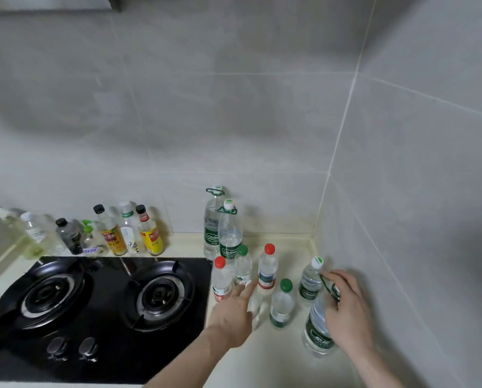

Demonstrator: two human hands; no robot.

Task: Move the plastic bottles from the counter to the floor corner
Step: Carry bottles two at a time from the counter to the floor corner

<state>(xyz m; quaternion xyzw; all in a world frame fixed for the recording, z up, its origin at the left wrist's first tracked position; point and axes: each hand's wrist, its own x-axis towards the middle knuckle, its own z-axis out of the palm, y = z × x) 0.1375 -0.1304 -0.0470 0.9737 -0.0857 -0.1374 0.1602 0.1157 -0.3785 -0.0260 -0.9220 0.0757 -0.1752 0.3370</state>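
Plastic bottles [267,268] stand grouped on the table [276,359] near its back right corner, beside the stove [99,312]. The right hand [346,309] has its grip closed around the neck of a large bottle [318,329] by the right wall. The left hand [234,315] reaches in with a wide grip, fingers spread, touching a small clear bottle [255,306]

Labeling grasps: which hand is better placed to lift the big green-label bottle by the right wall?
Right. The right hand is already on the big bottle at its neck; the left hand reaches toward the small bottles.
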